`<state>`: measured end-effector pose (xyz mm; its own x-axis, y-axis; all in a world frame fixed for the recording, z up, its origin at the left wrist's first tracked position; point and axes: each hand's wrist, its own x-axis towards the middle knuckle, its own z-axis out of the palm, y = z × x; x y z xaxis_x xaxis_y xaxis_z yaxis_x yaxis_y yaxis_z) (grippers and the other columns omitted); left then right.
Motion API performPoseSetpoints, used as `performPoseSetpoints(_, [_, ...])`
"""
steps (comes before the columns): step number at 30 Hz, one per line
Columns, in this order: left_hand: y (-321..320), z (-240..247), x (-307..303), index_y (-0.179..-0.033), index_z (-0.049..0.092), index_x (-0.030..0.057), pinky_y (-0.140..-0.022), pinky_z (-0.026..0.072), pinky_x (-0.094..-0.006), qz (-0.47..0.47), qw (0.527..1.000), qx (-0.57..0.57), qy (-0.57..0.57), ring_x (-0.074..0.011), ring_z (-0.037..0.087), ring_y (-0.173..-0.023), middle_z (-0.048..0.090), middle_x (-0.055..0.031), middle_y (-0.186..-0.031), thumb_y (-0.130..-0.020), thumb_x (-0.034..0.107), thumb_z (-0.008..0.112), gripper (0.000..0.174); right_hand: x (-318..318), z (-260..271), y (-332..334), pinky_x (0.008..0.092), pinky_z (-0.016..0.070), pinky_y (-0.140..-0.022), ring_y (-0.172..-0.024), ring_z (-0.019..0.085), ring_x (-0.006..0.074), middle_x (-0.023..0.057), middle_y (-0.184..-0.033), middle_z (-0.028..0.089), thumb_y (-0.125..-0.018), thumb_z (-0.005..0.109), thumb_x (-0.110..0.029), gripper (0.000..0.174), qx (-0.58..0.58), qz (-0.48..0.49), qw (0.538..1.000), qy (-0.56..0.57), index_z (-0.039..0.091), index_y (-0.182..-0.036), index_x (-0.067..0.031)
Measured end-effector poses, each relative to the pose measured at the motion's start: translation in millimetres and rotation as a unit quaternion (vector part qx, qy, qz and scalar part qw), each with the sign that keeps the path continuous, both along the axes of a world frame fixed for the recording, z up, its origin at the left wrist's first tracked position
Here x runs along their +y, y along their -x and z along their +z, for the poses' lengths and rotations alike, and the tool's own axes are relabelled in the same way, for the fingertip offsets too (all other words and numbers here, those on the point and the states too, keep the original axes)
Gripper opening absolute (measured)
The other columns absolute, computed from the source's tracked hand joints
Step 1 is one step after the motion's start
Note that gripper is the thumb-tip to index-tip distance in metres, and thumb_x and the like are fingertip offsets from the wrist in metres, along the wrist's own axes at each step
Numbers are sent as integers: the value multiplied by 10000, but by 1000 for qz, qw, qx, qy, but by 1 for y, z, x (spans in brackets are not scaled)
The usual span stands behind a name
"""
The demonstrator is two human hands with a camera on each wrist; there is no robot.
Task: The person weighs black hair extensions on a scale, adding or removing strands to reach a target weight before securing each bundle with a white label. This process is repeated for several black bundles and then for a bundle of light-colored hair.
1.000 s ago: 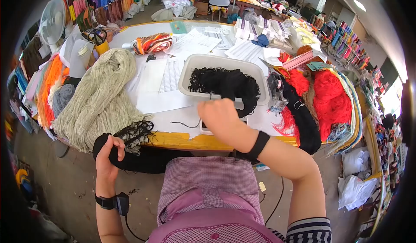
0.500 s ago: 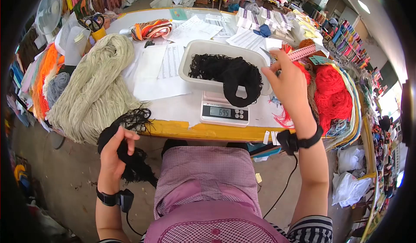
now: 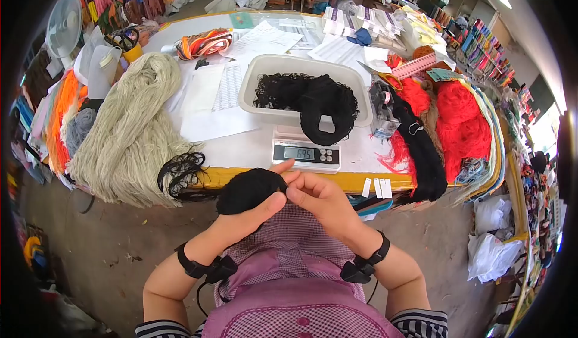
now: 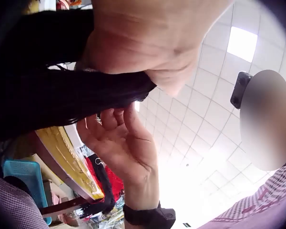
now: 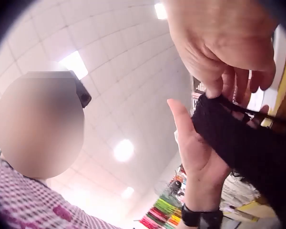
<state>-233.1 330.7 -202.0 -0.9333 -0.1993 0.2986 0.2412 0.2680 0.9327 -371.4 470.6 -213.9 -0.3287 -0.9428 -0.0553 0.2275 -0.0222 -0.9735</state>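
Note:
In front of the person's lap, the left hand [image 3: 253, 217] holds a folded black yarn skein [image 3: 250, 191], which lies across its palm in the right wrist view. The fingertips of the right hand [image 3: 325, 204] pinch the skein's right end; the right wrist view shows this hand [image 5: 224, 43] at the yarn's edge [image 5: 214, 109]. More black yarn [image 3: 328, 100] rests in a white plastic tray [image 3: 244, 100], one loop hanging over the front rim. Under the tray's front edge, a digital scale [image 3: 307, 155] reads 69.5. Loose black strands [image 3: 180, 172] lie at the table edge.
A large pale green-grey skein [image 3: 129, 133] covers the table's left side. Papers [image 3: 226, 124] lie left of the tray. Red yarn [image 3: 460, 127], a long black skein [image 3: 421, 157] and scissors [image 3: 390, 80] are at the right. White tags [image 3: 377, 187] hang at the front edge.
The left hand has moved right and up with its black skein. The right hand has come back from the tray's right side to meet it and now pinches the yarn.

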Motion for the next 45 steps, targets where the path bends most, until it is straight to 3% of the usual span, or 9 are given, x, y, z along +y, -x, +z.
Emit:
performPoseSetpoints(3, [1, 13, 0, -1262, 579, -51, -1025, 390, -348, 47, 986, -148, -67, -199, 522, -1203, 569, -138, -1321, -996, 294, 455, 452, 7, 4, 0, 204, 431, -771, -842, 523, 32, -38, -895, 613, -960, 606, -150, 142, 15, -10, 1000, 12, 642, -995, -18])
performPoseSetpoints(10, [3, -9, 2, -1198, 616, -52, -890, 433, -288, 44, 959, -76, -269, -144, 567, -952, 656, -89, -1100, -974, 169, 442, 360, 4, -3, 5, 223, 432, -822, -878, 561, 67, 5, -944, 651, -949, 618, -138, 122, -22, -30, 998, 50, 655, -972, -24])
performPoseSetpoints(32, [-1, -13, -3, -1094, 631, -41, -815, 494, -291, 112, 975, -23, -188, -191, 642, -925, 670, -136, -1038, -976, 147, 509, 254, -10, -2, -7, 244, 431, -785, -801, 514, 87, -7, -857, 554, -1002, 524, -166, 130, -48, -68, 995, 52, 549, -947, -51])
performPoseSetpoints(34, [-13, -3, -12, -980, 637, -20, -733, 491, -280, 125, 918, -7, -376, -189, 615, -808, 659, -116, -931, -965, 109, 489, 197, -8, 1, 0, 246, 431, -762, -778, 506, 90, -11, -844, 548, -993, 539, -156, 110, -81, -106, 987, 86, 552, -950, -56])
performPoseSetpoints(36, [-44, -3, -35, -922, 607, 41, -687, 465, -261, 171, 802, 70, -568, -134, 545, -698, 573, -12, -767, -953, 139, 512, 140, 8, 12, 18, 265, 434, -711, -739, 500, 110, -4, -859, 577, -961, 576, -98, 44, -367, 9, 917, 157, 577, -928, -70])
performPoseSetpoints(38, [-89, -21, -78, -868, 535, 73, -628, 417, -244, 133, 759, 186, -610, -93, 443, -638, 442, 33, -691, -962, 119, 482, 117, 18, 24, 36, 309, 436, -669, -718, 487, 149, 23, -823, 561, -892, 624, -25, 59, -318, -14, 941, 113, 581, -910, -61])
performPoseSetpoints(39, [-116, -29, -100, -889, 514, 78, -594, 384, -235, 135, 730, 245, -623, -73, 367, -606, 337, 50, -659, -971, 129, 474, 105, 18, 28, 41, 335, 434, -659, -700, 487, 189, 46, -788, 530, -858, 635, -18, 91, 73, -109, 991, 41, 577, -920, -52])
performPoseSetpoints(41, [-182, -48, -142, -909, 523, 61, -596, 393, -233, 236, 723, 286, -583, -73, 412, -624, 397, 51, -687, -979, 110, 482, 95, 12, 15, 68, 400, 427, -665, -732, 495, 307, 113, -765, 461, -744, 709, -38, 278, 602, -223, 763, 78, 582, -991, -35])
performPoseSetpoints(45, [-355, -122, -223, -922, 569, 20, -654, 459, -234, 462, 661, 346, -479, -106, 480, -693, 508, -2, -763, -948, 68, 549, 58, -3, 30, 71, 409, 426, -729, -871, 474, 337, 133, -898, 477, -669, 793, -134, 367, 736, -255, 627, 20, 594, -967, -55])
